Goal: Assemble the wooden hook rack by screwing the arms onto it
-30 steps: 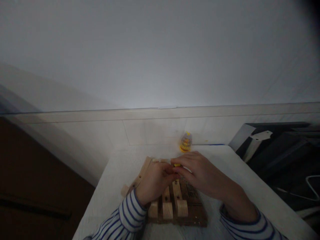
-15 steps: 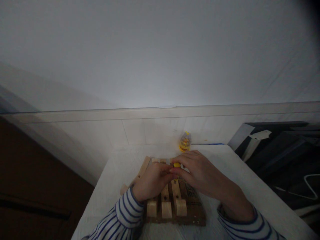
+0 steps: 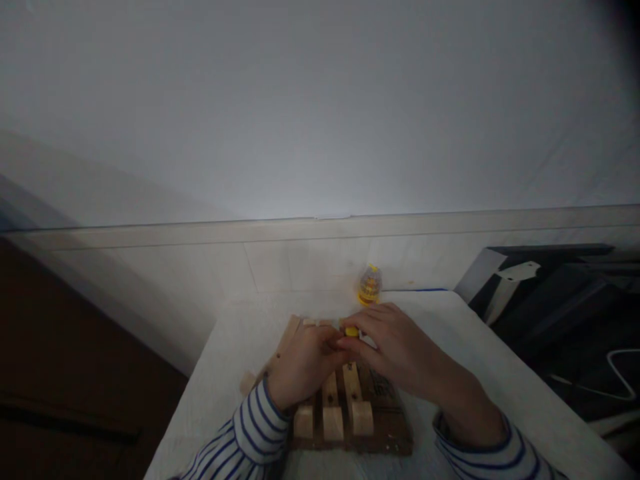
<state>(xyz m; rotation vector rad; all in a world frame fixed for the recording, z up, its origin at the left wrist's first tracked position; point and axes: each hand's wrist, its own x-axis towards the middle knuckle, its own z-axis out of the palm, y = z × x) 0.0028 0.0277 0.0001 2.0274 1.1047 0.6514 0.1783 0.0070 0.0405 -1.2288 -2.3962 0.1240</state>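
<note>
A white bench [image 3: 210, 407] fills the lower middle of the frame, its far edge against the wall. A brown board [image 3: 393, 430] lies flat on it at bottom centre. Just left of the board, a pale wooden piece [image 3: 247, 382] sits aslant, partly hidden. A clear, yellow-based container [image 3: 369, 287] stands upright at the far edge, right of centre.

2 hands [image 3: 305, 365] [image 3: 395, 343], 2 sleeves [image 3: 261, 420] [image 3: 493, 448], 1 yellow piece [image 3: 352, 331], 1 container [image 3: 369, 288], 1 board [image 3: 393, 427], 3 blocks [image 3: 333, 423] along its near edge.
</note>
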